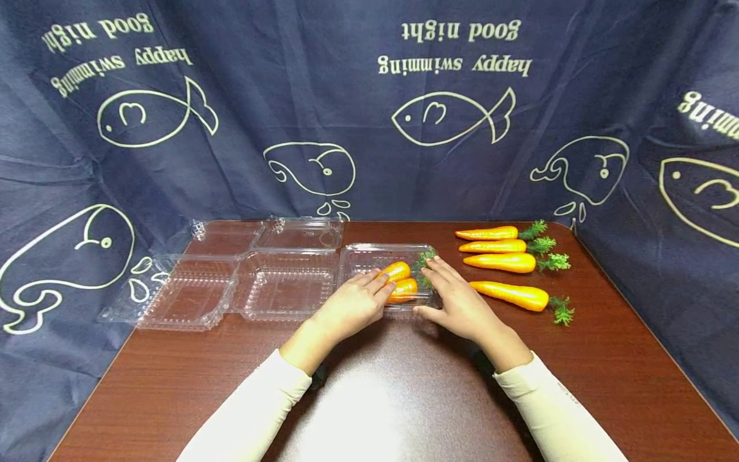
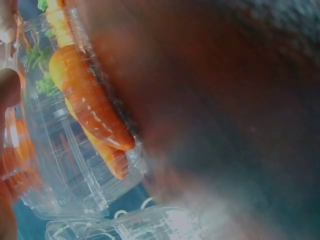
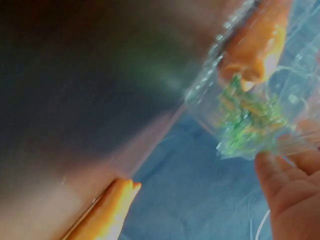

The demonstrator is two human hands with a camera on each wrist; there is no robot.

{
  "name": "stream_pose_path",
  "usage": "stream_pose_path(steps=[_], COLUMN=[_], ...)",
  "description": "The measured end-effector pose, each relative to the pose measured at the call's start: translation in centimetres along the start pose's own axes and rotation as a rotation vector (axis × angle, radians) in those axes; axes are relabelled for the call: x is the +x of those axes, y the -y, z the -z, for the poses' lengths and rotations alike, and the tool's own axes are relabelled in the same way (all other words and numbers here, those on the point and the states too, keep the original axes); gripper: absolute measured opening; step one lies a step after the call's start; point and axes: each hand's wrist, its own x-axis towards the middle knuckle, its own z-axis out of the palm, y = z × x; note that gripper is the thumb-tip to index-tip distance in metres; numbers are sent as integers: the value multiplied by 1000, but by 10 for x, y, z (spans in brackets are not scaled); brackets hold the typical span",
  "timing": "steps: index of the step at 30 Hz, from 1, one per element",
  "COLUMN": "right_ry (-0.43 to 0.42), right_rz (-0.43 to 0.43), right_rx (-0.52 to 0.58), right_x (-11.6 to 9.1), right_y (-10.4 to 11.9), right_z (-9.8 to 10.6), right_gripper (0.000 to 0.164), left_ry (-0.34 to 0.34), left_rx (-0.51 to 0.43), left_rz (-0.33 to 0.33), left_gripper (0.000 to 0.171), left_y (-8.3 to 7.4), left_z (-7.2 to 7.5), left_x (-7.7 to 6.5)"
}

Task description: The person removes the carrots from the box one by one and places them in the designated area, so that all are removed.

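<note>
A clear plastic clamshell box (image 1: 369,256) stands on the table between the two hands. Two orange toy carrots (image 1: 402,290) lie side by side in it, green tops to the right; the left wrist view shows their tapered ends (image 2: 102,127) through the box wall. Over the carrots' left part reaches my left hand (image 1: 355,305), fingertips resting on them and covering their tips. My right hand (image 1: 456,301) is at the box's right end, its fingers extended by the green leaves (image 1: 426,260) and its thumb near the front edge. In the right wrist view the fingertips (image 3: 270,162) touch the clear plastic beside the leaves (image 3: 250,117).
Several more carrots (image 1: 508,262) with green tops lie in a column on the right. Further left stand two other clear boxes, a middle one (image 1: 288,312) and a left one (image 1: 185,321), lids folded back. A dark blue printed curtain (image 1: 369,109) hangs behind the table.
</note>
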Motion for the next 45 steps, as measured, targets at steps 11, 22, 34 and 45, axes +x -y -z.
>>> stream_pose_path(steps=[11, 22, 34, 45], right_ry=[-61, 47, -52, -97], right_rz=[261, 322, 109, -150], right_rx=[-184, -178, -12, 122], right_x=[-1, 0, -3, -6], right_y=[-13, -14, -13, -8], right_z=[6, 17, 7, 4], right_gripper=[60, 54, 57, 55], left_ry=[25, 118, 92, 119], left_rx=[-27, -40, -74, -142], left_rz=[13, 41, 40, 68], left_gripper=[41, 43, 45, 45], left_y=[-1, -3, -2, 0], left_z=[2, 5, 3, 6], left_x=[0, 2, 1, 1])
